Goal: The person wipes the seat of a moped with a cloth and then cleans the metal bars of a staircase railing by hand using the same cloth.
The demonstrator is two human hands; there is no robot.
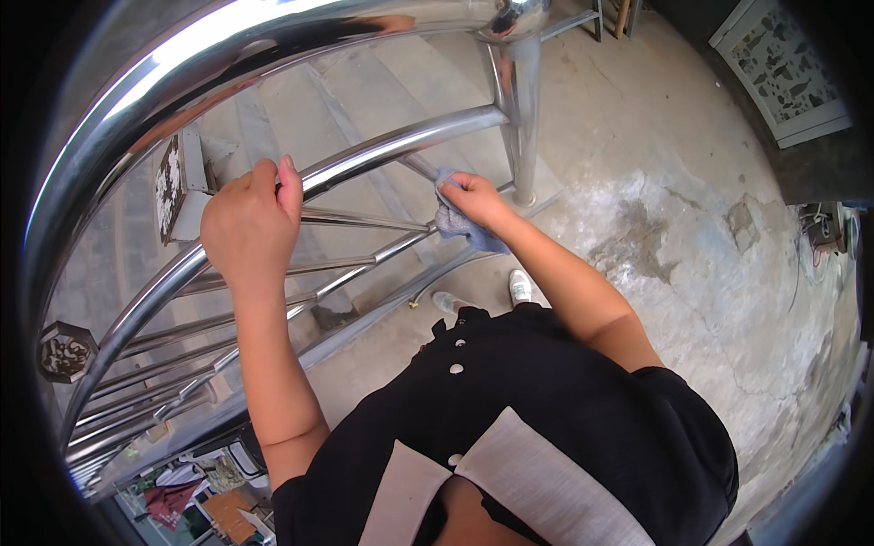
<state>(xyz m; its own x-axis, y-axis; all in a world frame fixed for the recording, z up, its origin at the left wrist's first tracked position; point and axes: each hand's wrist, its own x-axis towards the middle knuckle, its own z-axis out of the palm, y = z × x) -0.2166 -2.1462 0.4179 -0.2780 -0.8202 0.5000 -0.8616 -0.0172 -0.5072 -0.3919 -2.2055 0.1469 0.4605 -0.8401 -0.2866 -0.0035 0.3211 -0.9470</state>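
Note:
My left hand is closed around the middle rail of a polished metal stair railing. In my right hand is a blue-grey cloth, wrapped about a thin baluster beneath that rail. The thick top handrail curves above both hands and meets an upright metal post. Part of the baluster is hidden by the cloth and my fingers.
Stone steps lie behind the railing. A worn concrete floor spreads to the right. A white-framed patterned panel stands upper right. An octagonal container is at far left, and assorted items lie lower left.

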